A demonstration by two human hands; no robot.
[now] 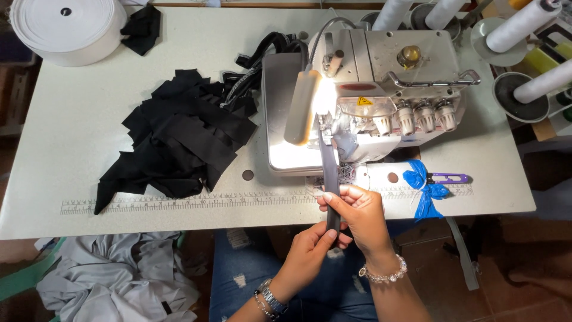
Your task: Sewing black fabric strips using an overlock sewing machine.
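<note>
Black strip (329, 179) pinched between fingers of both hands, under machine (387, 89).

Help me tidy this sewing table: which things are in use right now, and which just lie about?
In use: dark strip, left hand, right hand, sewing machine, lamp.
Lying about: black fabric pile, white tape roll, blue bag, grey cloth.

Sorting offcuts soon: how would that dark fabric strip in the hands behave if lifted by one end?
The dark fabric strip probably flops: it runs straight only between the sewing machine and both hands. Narrow and thin, likely light.
</note>
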